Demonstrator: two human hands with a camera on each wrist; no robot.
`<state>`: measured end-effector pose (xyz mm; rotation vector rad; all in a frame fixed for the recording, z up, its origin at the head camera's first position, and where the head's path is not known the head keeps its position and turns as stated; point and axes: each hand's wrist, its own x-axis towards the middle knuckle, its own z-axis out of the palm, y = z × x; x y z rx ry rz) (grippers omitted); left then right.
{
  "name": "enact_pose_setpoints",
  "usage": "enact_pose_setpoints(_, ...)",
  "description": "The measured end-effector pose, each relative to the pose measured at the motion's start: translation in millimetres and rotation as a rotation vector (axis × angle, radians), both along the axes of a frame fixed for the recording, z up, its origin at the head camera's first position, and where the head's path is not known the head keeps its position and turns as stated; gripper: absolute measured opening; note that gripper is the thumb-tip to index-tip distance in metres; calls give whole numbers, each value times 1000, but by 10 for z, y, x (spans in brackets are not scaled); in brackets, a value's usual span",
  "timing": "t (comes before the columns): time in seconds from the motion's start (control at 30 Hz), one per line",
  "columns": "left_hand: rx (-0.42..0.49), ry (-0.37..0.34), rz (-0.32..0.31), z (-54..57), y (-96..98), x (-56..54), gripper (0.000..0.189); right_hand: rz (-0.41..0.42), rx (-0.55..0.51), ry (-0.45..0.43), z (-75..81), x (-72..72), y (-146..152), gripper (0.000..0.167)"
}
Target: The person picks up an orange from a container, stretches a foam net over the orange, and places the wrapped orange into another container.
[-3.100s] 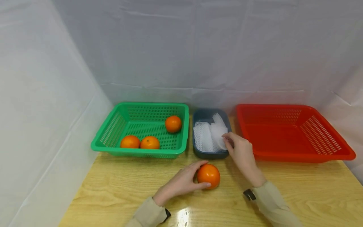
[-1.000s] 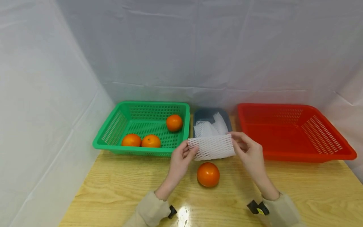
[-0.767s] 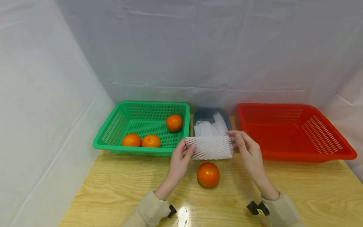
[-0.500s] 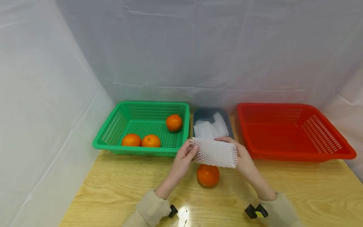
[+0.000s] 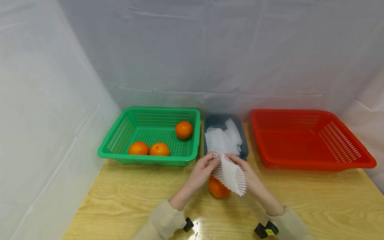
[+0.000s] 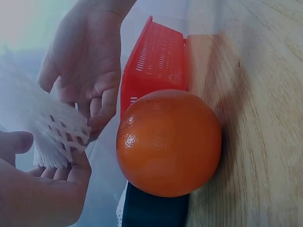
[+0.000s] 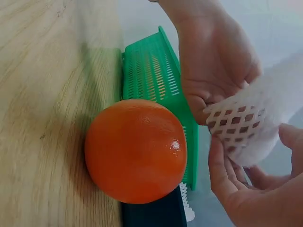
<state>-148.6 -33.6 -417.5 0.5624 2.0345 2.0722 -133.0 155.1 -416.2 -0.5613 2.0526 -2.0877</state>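
Note:
In the head view, my left hand [image 5: 203, 171] and right hand [image 5: 246, 171] meet above the table and pinch a white foam net sleeve [image 5: 232, 175] near its far end. The near end of the sleeve hangs free and points toward me. Below it an orange [image 5: 217, 189] stands on the wood, partly hidden by the net. Both wrist views show this orange [image 6: 168, 144] apart from the hands, with the net [image 7: 241, 123] held above the table. Fingers of each hand curl at the net; some fingertips are hidden behind it.
A green basket [image 5: 147, 160] with three oranges stands at the left. Behind my hands is a dark blue tub [image 5: 245, 150] with more white nets [image 5: 220, 140]. At the right is a red basket [image 5: 315, 165]. A white sheet hangs behind.
The left hand has left the orange on the table. A foam net came out of the tub, was stretched sideways between both hands, and is now turned lengthwise, hands closer together over the orange.

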Motion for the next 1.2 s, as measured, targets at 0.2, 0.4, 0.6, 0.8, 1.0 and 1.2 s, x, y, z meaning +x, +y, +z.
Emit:
enact_pose_setpoints(0.2,18,-12,-4,-30,-11,-13,23,-134,73,-118,22,-44,-54,23)
enact_pose_setpoints(0.4,40,-111,27,-41,-2,-28,29,-23,-95,-269,1,-69,-26,26)
enact_pose_setpoints(0.6,165,-328,-6,-30,8,-32,30,46,-241,-279,-67,-66,28,21)
enact_pose_setpoints(0.8,329,-496,-118,-14,-48,-62,21,61,-350,-270,-106,-56,66,29)
enact_pose_setpoints(1.0,480,-589,-137,-9,-158,-91,23,26,-284,-361,-101,-44,65,27)
enact_pose_setpoints(1.2,489,-663,-141,-47,-207,-60,29,17,-256,-421,-110,14,81,21)
